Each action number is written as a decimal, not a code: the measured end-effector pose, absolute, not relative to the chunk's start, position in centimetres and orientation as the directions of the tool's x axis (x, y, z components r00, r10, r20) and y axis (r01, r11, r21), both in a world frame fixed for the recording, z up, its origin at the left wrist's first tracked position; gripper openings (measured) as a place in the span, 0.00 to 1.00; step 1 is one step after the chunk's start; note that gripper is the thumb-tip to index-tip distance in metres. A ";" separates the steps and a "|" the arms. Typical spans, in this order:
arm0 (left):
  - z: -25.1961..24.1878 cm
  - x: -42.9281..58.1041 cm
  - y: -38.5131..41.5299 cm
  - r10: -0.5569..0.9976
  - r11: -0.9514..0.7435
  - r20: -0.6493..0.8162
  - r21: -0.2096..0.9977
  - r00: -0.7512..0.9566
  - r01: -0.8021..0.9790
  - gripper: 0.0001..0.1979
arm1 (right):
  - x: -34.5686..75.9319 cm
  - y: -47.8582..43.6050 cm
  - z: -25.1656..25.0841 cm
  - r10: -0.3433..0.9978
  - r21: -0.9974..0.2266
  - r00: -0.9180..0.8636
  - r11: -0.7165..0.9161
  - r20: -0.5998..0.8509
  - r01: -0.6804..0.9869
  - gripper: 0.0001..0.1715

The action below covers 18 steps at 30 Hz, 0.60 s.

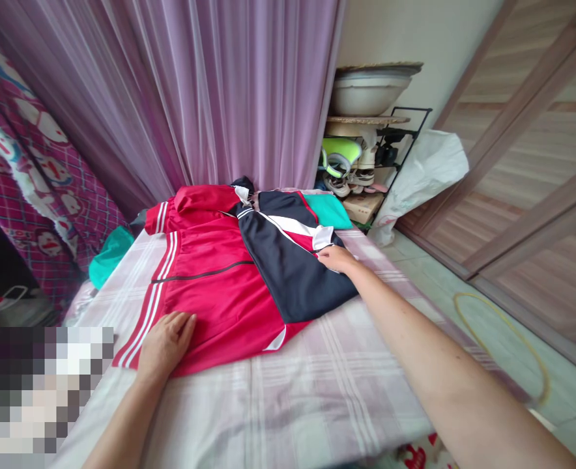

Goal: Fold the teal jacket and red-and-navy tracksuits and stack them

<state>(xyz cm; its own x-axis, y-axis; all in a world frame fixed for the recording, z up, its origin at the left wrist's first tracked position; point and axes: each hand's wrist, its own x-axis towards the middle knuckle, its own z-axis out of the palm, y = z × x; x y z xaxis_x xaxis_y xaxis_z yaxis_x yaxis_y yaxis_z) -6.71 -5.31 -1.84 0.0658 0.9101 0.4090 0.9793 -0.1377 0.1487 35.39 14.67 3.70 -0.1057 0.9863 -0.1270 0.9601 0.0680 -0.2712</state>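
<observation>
The red-and-navy garment lies spread on the plaid cloth, between and beyond the hands. Hands are apart: the left hand rests on the red near-left section, grip indeterminable; the right hand pinches the navy section's fabric.

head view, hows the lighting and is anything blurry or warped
Head view: soft light, no harsh glare on the red and navy clothing; head view: left hand and right hand look fairly clear; head view: towards the right edge the wardrobe leans and looks softer, likely lens distortion; head view: a pixelated patch hides the lower left.
</observation>
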 end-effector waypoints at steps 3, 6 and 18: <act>-1.8 -6.6 -5.3 0.914 -0.122 0.402 0.165 0.046 0.979 0.25 | 34.9 14.7 3.6 0.985 -0.234 -0.053 0.013 -0.166 0.972 0.16; -1.7 -6.6 -5.4 0.920 -0.107 0.390 0.176 0.031 0.978 0.25 | 34.5 14.7 3.5 0.976 -0.234 -0.062 0.011 -0.210 0.972 0.17; -1.5 -6.3 -5.5 0.918 -0.108 0.396 0.192 0.024 0.975 0.24 | 39.1 11.3 5.3 0.959 -0.584 -0.120 -0.056 -0.257 0.810 0.09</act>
